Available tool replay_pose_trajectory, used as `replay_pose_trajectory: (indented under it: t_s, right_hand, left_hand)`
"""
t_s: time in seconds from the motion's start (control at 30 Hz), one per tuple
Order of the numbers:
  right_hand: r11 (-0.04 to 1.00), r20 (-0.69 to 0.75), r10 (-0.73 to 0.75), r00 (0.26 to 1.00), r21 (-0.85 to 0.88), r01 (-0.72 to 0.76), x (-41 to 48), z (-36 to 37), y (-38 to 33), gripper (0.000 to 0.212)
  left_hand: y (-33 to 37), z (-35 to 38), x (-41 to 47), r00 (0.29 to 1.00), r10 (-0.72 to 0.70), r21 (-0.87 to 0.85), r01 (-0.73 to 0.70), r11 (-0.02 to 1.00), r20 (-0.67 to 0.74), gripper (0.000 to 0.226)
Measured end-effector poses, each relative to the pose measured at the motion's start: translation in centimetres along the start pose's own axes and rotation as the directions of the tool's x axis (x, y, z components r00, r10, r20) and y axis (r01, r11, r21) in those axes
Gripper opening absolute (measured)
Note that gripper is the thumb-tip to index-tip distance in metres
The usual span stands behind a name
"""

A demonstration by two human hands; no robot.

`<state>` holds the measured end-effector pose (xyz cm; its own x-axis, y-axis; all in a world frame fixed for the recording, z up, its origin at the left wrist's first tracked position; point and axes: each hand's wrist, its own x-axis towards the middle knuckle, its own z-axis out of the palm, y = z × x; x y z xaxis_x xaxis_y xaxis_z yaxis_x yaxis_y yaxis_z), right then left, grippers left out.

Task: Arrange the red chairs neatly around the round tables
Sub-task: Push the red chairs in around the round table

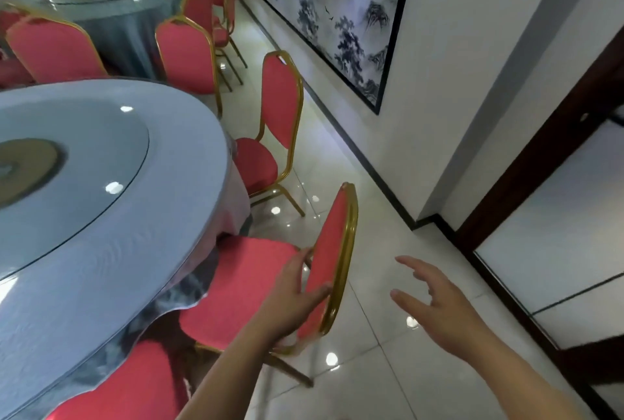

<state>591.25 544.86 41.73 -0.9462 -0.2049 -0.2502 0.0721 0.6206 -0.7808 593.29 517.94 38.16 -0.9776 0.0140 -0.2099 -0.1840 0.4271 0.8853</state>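
Two round tables fill the left side. The near table (111,237) wears a blue-grey cloth under a glass top, its curved edge sweeping from the upper left down to the bottom left, with the cloth hanging in folds over the rim. The far table (114,4) stands behind it, ringed by red chairs with gold frames.

A pale tiled floor (388,375) runs as an open strip between the chairs and the white wall on the right, narrowing towards the back. A black skirting line marks its wall edge. A large ink landscape painting (337,14) in a dark frame hangs on that wall, and a dark wood door frame (540,170) stands to the right of it.

Three chairs sit at the near table's right edge. The furthest chair (280,99) is turned side-on, its seat just beside the hanging cloth. The middle chair (332,251) has the front of its seat tucked under the cloth edge and its backrest out over the open tiles. A third seat (135,382) shows at the bottom left, partly under the cloth.

The left hand (293,294) lies against the padded front of the middle chair's backrest, fingers fairly straight and thumb laid across the red pad close to the gold rim. The right hand (439,301) hangs in the air over the tiles to the right of that backrest, fingers spread and loosely bent, touching nothing.
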Motion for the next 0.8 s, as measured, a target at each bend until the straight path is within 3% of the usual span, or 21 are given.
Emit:
replay_pose_trajectory:
  t_s: [0.2, 0.3, 0.57, 0.67, 0.8]
  right_hand:
    - [0.996, -0.038, 0.030, 0.999, 0.087, -0.027, 9.5, -5.2, 2.2, 0.047]
    - [0.995, 0.013, 0.018, 1.000, 0.102, -0.020, 15.8, -6.8, 3.3, 0.045]
    - [0.991, 0.202, -0.120, 0.972, 0.088, 0.104, 38.0, -13.1, 5.4, 0.046]
    - [0.985, 0.283, -0.160, 0.946, 0.103, 0.136, 46.4, -16.8, 4.3, 0.044]
    - [0.978, 0.351, -0.207, 0.913, 0.095, 0.185, 56.5, -19.1, 0.8, 0.040]
  left_hand:
    - [4.6, 1.3, 11.4, 1.000, -0.009, 0.075, 0.008, 0.997, 0.002, 0.072]
    - [5.7, 2.0, 16.5, 0.998, -0.062, 0.047, 0.062, 0.997, -0.003, 0.069]
    - [6.5, 2.8, 31.1, 0.945, -0.257, -0.025, 0.257, 0.966, -0.201, 0.053]
    - [9.1, 3.3, 36.6, 0.891, -0.363, -0.117, 0.344, 0.932, -0.274, 0.048]
    - [12.1, 3.2, 43.5, 0.872, -0.376, -0.136, 0.351, 0.927, -0.313, 0.058]
